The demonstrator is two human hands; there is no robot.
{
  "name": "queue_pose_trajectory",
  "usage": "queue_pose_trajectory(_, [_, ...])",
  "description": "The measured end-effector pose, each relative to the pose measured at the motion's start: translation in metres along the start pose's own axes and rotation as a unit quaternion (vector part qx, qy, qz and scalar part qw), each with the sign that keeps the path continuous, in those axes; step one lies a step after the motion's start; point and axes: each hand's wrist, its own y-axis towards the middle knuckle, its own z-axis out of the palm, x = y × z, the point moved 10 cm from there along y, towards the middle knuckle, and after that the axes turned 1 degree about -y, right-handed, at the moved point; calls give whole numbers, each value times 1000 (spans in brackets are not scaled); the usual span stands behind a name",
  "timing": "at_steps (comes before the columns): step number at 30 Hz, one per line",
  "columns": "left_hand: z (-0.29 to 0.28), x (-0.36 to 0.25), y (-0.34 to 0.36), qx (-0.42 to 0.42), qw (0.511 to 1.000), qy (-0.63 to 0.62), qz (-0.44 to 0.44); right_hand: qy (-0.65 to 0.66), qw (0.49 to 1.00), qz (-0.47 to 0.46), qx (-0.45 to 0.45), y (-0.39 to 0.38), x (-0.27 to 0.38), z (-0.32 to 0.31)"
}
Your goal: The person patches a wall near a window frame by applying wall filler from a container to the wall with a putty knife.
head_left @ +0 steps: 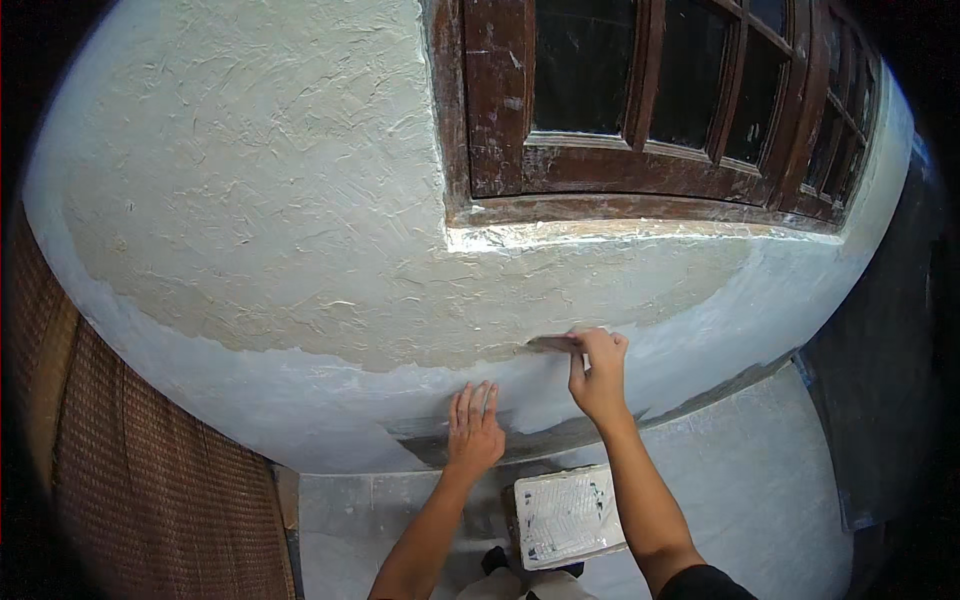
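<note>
A plastered wall (pixel 270 190) fills the middle of the view, with beige textured coat above and a smooth pale grey band (pixel 290 400) below. My right hand (pixel 601 372) grips a flat putty knife (pixel 553 344), its blade at the wall near the line where beige meets grey. Lower and to the left, my left hand (pixel 476 430) is stretched out with fingers pointing up, at the grey band. It holds nothing. Whether its fingertips press on the wall is hard to tell. The knife's handle is mostly hidden in my right fingers.
A brown wooden window (pixel 655 160) with glass panes is set in the wall at upper right. A white-smeared square container (pixel 568 515) stands on the grey floor (pixel 745 480) by my feet. Woven brown matting (pixel 150 470) lines the left side; a dark panel (pixel 870 350) stands at right.
</note>
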Motion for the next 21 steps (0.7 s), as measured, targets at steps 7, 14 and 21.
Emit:
queue_pose_trajectory(7, [5,3,1,-2,1000,-14,3,-16,1000,-3,-17,9,-5,-1])
queue_pose_trajectory(14, [7,2,1,12,1000,-27,-1,-30,998,-28,38,6,-2,14])
queue_pose_trajectory(21, [11,5,0,30,999,-27,-13,9,999,0,33,6,0,8])
